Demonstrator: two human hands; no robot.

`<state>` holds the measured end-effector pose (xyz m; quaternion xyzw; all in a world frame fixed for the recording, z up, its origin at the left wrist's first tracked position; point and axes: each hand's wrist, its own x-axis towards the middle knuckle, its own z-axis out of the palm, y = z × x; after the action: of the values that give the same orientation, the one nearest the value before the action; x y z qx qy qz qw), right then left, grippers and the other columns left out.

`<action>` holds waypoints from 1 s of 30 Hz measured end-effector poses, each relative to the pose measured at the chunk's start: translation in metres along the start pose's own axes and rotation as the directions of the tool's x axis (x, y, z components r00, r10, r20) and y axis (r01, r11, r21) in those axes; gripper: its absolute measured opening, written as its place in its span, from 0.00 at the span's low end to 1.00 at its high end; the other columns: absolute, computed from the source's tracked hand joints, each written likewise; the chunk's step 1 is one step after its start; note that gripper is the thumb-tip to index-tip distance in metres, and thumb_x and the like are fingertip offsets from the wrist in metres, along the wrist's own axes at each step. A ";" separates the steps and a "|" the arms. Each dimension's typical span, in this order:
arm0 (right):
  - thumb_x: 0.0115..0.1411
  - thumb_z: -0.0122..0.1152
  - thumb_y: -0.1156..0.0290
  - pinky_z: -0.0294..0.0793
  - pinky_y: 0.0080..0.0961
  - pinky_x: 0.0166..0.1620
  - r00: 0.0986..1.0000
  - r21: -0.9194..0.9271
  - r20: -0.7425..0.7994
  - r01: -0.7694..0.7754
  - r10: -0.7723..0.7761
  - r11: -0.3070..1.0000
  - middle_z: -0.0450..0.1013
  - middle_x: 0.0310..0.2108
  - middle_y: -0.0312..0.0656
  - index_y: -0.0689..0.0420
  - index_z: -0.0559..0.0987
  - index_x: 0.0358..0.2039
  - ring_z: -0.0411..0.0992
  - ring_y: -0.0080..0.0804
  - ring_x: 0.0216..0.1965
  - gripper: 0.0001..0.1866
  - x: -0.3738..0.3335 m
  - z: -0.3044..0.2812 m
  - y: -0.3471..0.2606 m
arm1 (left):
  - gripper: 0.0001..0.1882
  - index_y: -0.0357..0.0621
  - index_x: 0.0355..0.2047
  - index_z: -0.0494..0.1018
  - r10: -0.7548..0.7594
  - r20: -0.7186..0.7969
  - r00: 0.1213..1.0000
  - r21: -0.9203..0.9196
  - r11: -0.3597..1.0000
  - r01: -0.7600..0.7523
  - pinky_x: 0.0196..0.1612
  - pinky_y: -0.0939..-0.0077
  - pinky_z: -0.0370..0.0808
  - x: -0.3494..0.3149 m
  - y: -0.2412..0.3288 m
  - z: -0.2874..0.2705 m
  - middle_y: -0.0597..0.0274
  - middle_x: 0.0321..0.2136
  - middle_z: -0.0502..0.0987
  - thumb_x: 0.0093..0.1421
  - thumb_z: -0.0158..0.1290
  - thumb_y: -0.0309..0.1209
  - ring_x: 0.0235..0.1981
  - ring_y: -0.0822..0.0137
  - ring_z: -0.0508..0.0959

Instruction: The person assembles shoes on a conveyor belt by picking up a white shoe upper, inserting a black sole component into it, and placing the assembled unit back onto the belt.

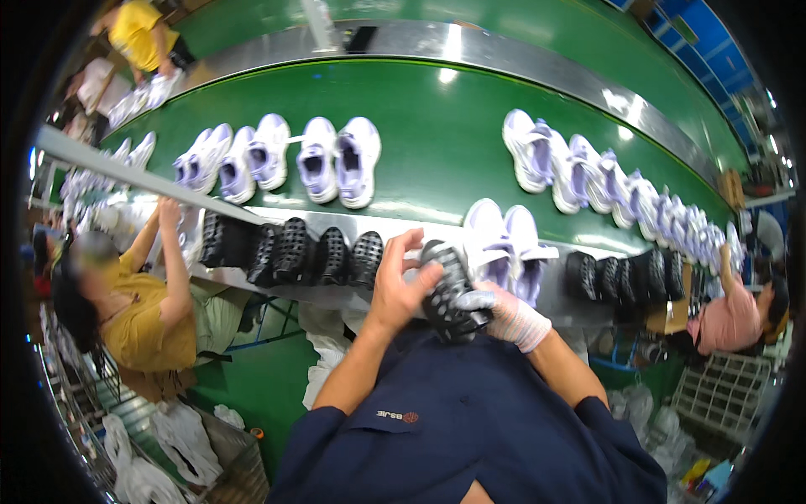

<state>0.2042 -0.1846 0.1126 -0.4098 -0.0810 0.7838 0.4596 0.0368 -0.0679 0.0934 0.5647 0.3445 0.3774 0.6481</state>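
A black perforated shoe insert is held in front of my chest, over the near edge of the work line. My right hand, in a pale knitted glove with a grey-blue fingertip part, grips its lower right side. At its left side is my bare left hand, the thumb pressed on the insert and the other fingers bent behind the thumb. Just beyond my right hand sits a pair of white and lilac sneakers, toes pointing away from me. Part of the insert is hidden by my fingers.
Black inserts stand in rows on the metal ledge, left and right. Sneakers line the green belt, left and right. A metal bar slants in from the left. Co-workers sit left and right.
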 end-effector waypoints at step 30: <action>0.59 0.60 0.71 0.83 0.44 0.38 0.649 -0.800 -0.479 -0.600 -0.591 -0.009 0.83 0.33 0.48 0.58 0.84 0.34 0.83 0.47 0.36 0.08 0.021 -0.107 0.045 | 0.17 0.34 0.28 0.81 -0.331 0.529 0.782 0.645 0.755 -0.117 0.28 0.64 0.70 0.083 -0.122 0.127 0.55 0.18 0.75 0.61 0.60 0.40 0.21 0.65 0.73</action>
<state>0.2466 -0.2201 0.0083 -0.8870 -0.4084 0.2156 -0.0002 0.1990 -0.0645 -0.0137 0.8213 0.2566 -0.0099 0.5095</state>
